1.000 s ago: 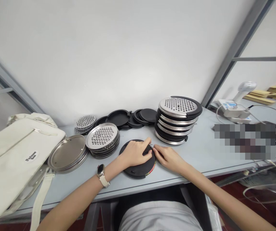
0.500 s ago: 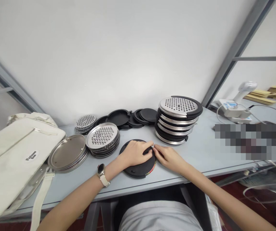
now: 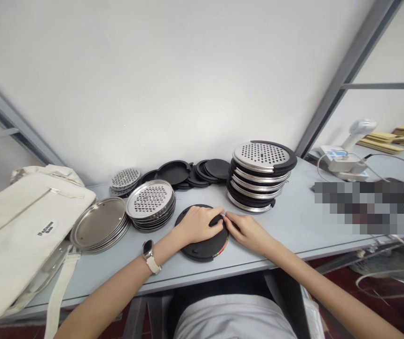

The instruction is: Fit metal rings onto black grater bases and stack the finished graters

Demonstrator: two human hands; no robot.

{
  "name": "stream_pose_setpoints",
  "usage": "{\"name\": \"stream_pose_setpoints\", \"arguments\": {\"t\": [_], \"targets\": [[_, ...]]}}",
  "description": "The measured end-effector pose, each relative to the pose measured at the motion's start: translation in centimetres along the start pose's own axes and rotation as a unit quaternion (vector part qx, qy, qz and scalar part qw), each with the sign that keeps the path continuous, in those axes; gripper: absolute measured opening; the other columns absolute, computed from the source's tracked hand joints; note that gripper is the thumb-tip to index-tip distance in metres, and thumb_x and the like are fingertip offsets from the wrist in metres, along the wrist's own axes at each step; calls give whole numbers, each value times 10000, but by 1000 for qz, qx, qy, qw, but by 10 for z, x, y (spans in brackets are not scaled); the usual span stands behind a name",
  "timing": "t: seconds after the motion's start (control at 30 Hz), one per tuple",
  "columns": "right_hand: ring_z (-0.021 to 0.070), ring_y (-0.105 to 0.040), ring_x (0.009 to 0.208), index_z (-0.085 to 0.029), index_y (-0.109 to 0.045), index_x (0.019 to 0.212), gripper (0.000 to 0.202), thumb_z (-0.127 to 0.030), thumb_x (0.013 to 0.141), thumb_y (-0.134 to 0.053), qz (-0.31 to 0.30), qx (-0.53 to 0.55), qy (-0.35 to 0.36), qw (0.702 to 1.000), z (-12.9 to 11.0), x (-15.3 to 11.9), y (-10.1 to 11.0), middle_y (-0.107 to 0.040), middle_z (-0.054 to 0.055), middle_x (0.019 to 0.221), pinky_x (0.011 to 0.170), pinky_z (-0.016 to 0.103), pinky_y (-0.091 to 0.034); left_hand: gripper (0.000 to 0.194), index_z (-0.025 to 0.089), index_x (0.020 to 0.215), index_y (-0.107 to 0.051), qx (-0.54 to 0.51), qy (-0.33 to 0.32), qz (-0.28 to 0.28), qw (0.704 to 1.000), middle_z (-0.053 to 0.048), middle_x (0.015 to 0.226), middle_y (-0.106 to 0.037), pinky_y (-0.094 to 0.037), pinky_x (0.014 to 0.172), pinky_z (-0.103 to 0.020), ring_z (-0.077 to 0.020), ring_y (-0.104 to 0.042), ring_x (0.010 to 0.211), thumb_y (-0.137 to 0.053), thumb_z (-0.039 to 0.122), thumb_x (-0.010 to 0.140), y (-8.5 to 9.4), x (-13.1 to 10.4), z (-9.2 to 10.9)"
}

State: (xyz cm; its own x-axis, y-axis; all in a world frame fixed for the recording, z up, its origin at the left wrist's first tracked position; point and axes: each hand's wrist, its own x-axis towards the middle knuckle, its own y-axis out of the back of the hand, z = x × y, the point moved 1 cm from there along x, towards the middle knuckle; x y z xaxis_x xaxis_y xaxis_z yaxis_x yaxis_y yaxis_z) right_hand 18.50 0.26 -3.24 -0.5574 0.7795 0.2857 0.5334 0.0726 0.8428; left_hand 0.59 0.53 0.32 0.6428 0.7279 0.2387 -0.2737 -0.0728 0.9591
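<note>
A black round cover (image 3: 202,249) lies flat near the table's front edge, with a thin red, yellow and green strip showing along its right rim. My left hand (image 3: 202,223), a watch on its wrist, rests across the cover, and its thumb and fingers close on the upper right rim. Against the same spot my right hand (image 3: 246,231) presses from outside, fingers pinched together. A small shiny bit shows between the fingertips; what it is I cannot make out. Just left stands a stack of perforated metal discs (image 3: 151,200). Behind lie several black covers (image 3: 174,173).
At the back right stands a tall stack of perforated discs in black rims (image 3: 261,157). Plain metal plates (image 3: 99,223) are piled at left beside a cream bag (image 3: 28,226). A white device with cables (image 3: 350,162) sits at far right, near a blurred-out patch.
</note>
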Motion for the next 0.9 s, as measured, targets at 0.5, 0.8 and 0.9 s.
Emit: {"name": "stream_pose_setpoints", "arguments": {"t": [0.5, 0.8, 0.9], "targets": [[133, -504, 534, -179, -549, 864, 288, -287, 973, -306, -1, 8, -4, 1000, 1, 0, -1, -605, 27, 679, 553, 241, -335, 198, 222, 1046, -542, -1, 0, -6, 1000, -26, 867, -682, -452, 694, -281, -195, -651, 771, -448, 303, 892, 1, 0, 0], [132, -501, 536, -181, -546, 856, 298, -294, 978, -299, 0, 10, -5, 1000, -1, 0, 1, -602, 25, 678, 552, 245, -330, 245, 219, 1105, -533, -7, 2, -7, 1000, -32, 887, -685, -457, 714, -290, -205, -656, 802, -446, 304, 893, 0, 1, 0], [133, -499, 536, -181, -543, 847, 299, -290, 977, -297, -1, 11, -7, 1000, -1, 0, 1, -603, 29, 680, 552, 246, -333, 243, 222, 1106, -531, -9, 3, -10, 1000, -34, 890, -685, -457, 716, -291, -206, -656, 804, -446, 297, 891, 0, 1, 1]]}}
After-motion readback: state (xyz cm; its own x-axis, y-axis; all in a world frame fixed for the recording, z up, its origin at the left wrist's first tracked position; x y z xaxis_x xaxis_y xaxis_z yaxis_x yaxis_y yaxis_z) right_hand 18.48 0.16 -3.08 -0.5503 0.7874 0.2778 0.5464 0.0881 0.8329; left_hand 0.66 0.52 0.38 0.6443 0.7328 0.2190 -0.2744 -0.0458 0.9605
